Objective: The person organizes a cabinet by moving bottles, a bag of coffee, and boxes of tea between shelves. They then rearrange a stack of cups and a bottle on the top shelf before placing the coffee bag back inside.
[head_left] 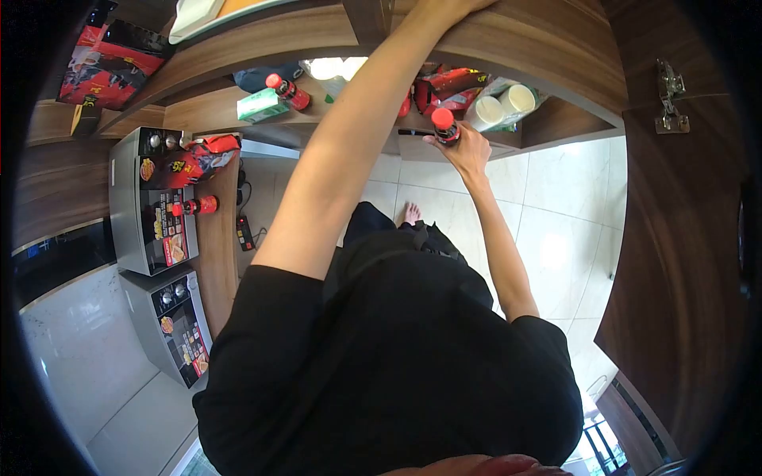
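Note:
My right hand (474, 152) is wrapped round a small dark bottle (445, 127) with a red cap, held upright at the edge of the cabinet shelf. White paper cups (502, 107) in a clear plastic wrapper lie just beside it. Behind the bottle are shiny red packets (454, 87). My left arm stretches up across the view, and my left hand (467, 5) touches the upper cabinet board (524, 36). The top edge of the picture cuts off its fingers.
Another red-capped bottle (290, 92) and a green-white box (261, 105) stand on the shelf. To the left are two toaster ovens (151, 210), a red packet (194, 161) and a lying bottle (196, 205). An open cabinet door (683, 262) hangs at right.

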The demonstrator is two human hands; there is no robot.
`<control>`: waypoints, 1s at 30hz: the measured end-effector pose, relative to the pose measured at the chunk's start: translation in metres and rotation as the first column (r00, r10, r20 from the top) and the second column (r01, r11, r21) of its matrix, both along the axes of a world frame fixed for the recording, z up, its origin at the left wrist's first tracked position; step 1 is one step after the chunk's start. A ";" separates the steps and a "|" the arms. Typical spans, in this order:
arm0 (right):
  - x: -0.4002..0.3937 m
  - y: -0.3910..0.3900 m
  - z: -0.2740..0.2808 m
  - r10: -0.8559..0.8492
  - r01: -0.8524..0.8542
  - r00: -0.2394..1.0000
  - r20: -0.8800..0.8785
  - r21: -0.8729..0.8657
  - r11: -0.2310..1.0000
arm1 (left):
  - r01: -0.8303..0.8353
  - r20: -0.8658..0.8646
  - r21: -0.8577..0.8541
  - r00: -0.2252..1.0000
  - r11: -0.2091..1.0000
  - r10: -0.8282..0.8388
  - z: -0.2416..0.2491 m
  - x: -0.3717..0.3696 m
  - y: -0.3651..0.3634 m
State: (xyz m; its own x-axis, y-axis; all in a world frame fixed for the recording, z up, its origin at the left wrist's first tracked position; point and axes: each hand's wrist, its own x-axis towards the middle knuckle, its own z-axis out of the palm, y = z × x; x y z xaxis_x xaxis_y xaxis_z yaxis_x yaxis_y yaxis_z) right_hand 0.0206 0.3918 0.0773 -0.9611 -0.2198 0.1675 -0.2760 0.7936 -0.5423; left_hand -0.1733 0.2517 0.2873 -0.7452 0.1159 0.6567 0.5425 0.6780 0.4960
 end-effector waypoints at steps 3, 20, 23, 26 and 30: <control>-0.020 -0.008 -0.019 -0.021 0.022 1.000 -0.018 0.025 0.999 | 0.021 0.019 0.010 1.000 1.000 -0.022 0.003 0.005 0.000; -0.038 -0.035 -0.083 -0.374 0.415 0.899 0.229 -0.167 0.894 | -0.006 0.034 -0.029 0.999 1.000 0.007 0.001 -0.002 0.001; -0.033 -0.039 -0.077 -0.440 0.475 0.868 0.228 -0.129 0.871 | -0.011 0.052 -0.033 0.999 0.999 0.012 0.002 -0.002 0.001; -0.035 -0.039 -0.077 -0.441 0.482 0.861 0.253 -0.127 0.867 | -0.013 0.067 -0.045 0.998 0.999 0.016 0.005 -0.001 0.000; -0.033 -0.037 -0.101 -0.407 0.443 0.895 0.184 -0.247 0.862 | -0.005 0.084 -0.057 0.996 0.998 0.010 -0.006 -0.010 -0.001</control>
